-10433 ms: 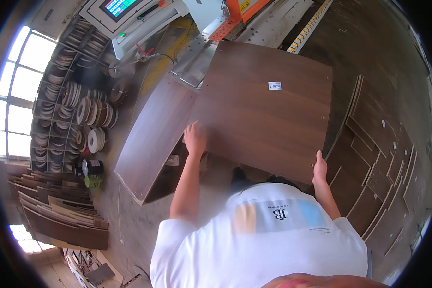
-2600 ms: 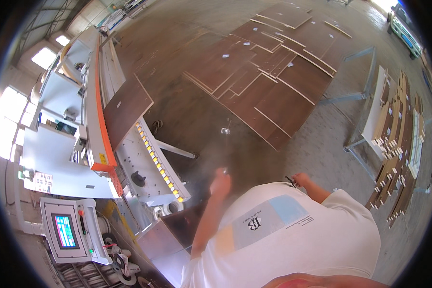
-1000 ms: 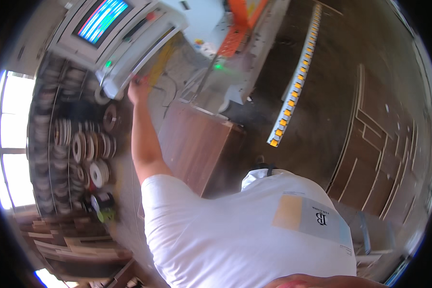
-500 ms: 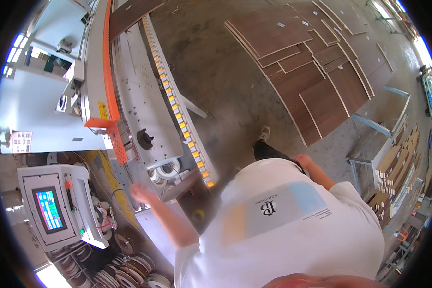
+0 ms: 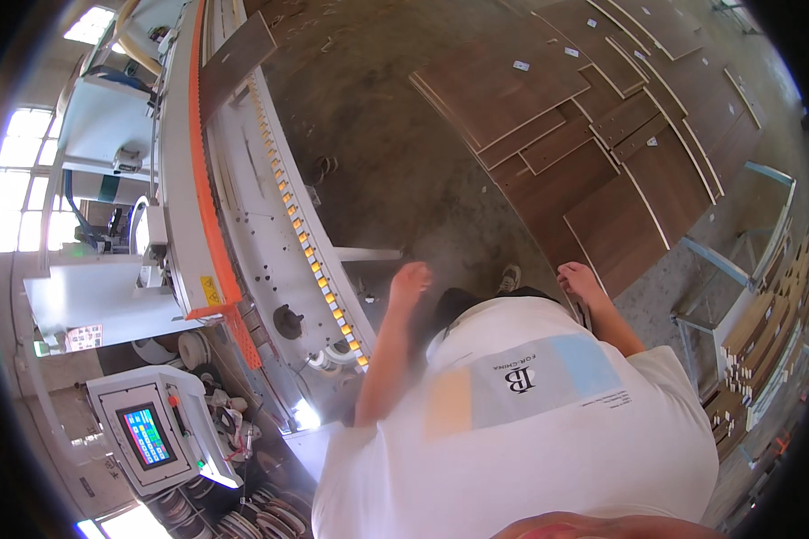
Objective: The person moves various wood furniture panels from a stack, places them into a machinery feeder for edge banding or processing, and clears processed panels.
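Note:
My left hand (image 5: pixel 411 282) hangs in the air just right of the machine's yellow roller strip (image 5: pixel 301 225). Its fingers curl loosely inward, slightly blurred, and I see nothing in them. On the other side of my body, my right hand (image 5: pixel 581 279) is loosely closed, with nothing visible in it. From above it overlaps the near edge of the laid-out brown panels (image 5: pixel 620 216), but contact cannot be made out. A long machine with an orange rail (image 5: pixel 208 189) runs along the left, and a brown board (image 5: pixel 236 67) lies across its far part.
A control panel with a lit screen (image 5: pixel 146 436) stands at lower left, above rolls of edge banding (image 5: pixel 261 514). A metal frame (image 5: pixel 719 260) and stacked brown strips (image 5: pixel 753 359) are at the right. A support arm (image 5: pixel 368 254) juts from the machine.
My left hand has swung from over the machine's near end to the right, in front of my body. My view has shifted, and the board on the machine shows at a different slant.

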Action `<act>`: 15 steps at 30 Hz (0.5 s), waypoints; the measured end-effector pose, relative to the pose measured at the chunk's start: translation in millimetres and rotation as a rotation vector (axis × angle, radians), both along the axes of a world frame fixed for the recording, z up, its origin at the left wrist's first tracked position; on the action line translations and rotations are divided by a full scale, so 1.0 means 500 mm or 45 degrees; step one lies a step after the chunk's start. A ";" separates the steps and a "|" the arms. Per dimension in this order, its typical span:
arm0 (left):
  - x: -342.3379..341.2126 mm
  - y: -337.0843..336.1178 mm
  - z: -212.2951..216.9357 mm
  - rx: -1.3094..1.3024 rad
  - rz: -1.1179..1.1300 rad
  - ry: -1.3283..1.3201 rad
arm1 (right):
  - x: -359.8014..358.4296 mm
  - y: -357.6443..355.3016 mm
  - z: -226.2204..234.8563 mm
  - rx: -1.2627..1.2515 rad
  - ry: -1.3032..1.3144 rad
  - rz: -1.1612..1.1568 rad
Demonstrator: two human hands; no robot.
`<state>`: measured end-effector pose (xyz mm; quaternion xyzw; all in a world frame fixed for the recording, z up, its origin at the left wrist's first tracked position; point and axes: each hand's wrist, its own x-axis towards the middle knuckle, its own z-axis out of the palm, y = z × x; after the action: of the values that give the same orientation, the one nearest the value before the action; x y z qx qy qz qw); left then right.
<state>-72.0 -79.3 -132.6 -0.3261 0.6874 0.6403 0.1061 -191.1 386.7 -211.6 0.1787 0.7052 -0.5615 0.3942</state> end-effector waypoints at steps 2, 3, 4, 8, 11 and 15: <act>-0.061 0.015 -0.033 0.130 -0.110 -0.049 | -0.023 0.003 0.035 -0.013 -0.003 -0.121; -0.094 0.019 -0.047 0.194 -0.167 -0.072 | -0.021 0.014 0.023 -0.004 0.009 -0.115; -0.131 0.022 -0.062 0.192 -0.217 -0.100 | -0.016 0.027 0.008 0.007 0.020 -0.114; -0.298 0.021 -0.116 0.238 -0.301 -0.202 | 0.057 0.119 -0.140 0.037 -0.116 -0.206; -0.436 0.019 -0.150 0.238 -0.335 -0.178 | 0.193 0.166 -0.163 0.378 0.821 0.047; -0.637 -0.053 -0.370 0.757 -0.268 -0.247 | 0.261 0.144 -0.088 0.539 0.195 0.051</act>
<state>-390.3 -106.0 -317.5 -0.2673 0.4870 0.7644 0.3272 -60.8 458.8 -255.6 0.2003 0.8387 -0.4049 0.3041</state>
